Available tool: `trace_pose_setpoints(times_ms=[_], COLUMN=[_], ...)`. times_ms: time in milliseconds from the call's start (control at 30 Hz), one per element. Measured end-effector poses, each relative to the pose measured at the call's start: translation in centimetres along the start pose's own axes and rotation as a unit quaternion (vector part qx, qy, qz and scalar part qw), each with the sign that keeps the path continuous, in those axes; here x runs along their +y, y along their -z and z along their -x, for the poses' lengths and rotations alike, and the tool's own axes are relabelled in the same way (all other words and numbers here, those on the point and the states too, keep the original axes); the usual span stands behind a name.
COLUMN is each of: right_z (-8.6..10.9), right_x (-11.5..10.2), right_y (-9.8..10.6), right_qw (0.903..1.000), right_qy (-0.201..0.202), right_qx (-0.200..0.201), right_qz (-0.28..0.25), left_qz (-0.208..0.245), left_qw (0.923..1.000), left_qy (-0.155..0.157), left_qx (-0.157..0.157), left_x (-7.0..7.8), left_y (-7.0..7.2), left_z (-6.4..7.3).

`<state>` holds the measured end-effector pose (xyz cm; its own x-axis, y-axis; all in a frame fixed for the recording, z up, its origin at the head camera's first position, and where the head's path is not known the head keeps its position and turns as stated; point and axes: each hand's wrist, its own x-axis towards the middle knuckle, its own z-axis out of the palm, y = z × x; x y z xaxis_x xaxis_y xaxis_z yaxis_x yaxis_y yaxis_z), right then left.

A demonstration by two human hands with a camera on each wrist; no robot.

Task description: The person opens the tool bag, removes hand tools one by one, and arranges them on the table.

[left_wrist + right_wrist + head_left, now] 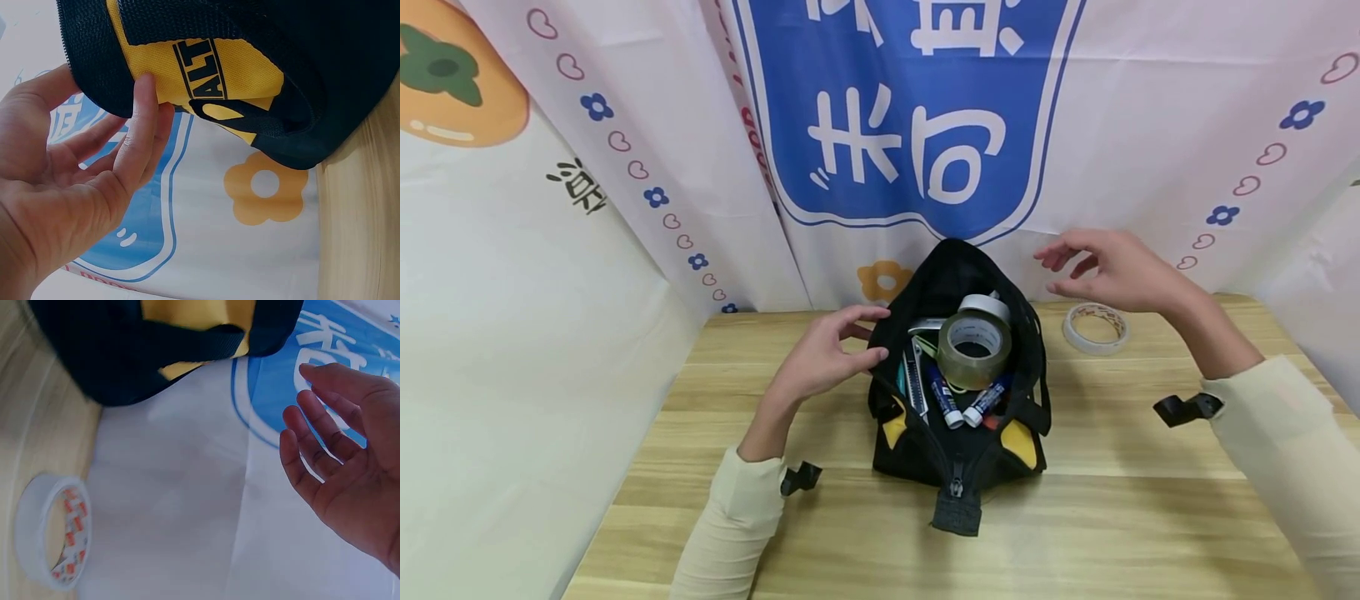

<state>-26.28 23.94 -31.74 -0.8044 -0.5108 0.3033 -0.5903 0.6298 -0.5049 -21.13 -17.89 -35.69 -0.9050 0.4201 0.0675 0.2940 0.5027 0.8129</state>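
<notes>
A black tool bag [958, 479] with yellow panels stands unzipped on the table, its mouth facing up. At the bag's left rim, my left hand [831, 350] pinches the fabric; in the left wrist view its fingers [145, 100] lie against the yellow side. My right hand [1120, 267] hovers apart from the bag, fingers loosely bent and holding nothing. Below it, a roll of clear tape [1075, 337] lies flat on the table. Inside the bag are a wide tape roll [952, 367], a white tape roll [985, 307], a utility knife [914, 383] and two blue-and-white tubes [946, 398].
The wooden table [760, 517] ends at the back against a hanging white cloth [1112, 150] with a blue emblem. Another white cloth [527, 350] borders the left side. The bag's zipper tab [957, 510] points toward the front.
</notes>
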Motion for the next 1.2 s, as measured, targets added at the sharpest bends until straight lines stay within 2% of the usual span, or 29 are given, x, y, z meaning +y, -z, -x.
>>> trace_pose_setpoints(times_ms=[500,733,1033,1200], right_z=[-3.1,-4.1,-5.0,-5.7], right_x=[-3.9,-4.6,-5.5,-5.9], right_y=[-0.9,-1.6,-2.4,-3.2], right_qw=[0.9992,0.9985,0.9965,0.9961], right_qy=[0.024,0.035,0.024,0.028], right_qx=[-0.016,-0.019,-0.04,-0.047], right_qz=[-0.027,-0.038,-0.069,-0.069], left_qz=[-0.002,-0.003,0.001,0.002], left_qw=[1.0,1.0,0.9999,0.9999], left_qy=[-0.007,-0.007,-0.016,-0.015], left_qx=[0.002,0.003,0.0,0.001], left_x=[-0.2,0.0,-0.1,-0.1], left_y=[0.1,0.0,0.0,0.1], left_z=[0.3,0.4,0.2,0.3])
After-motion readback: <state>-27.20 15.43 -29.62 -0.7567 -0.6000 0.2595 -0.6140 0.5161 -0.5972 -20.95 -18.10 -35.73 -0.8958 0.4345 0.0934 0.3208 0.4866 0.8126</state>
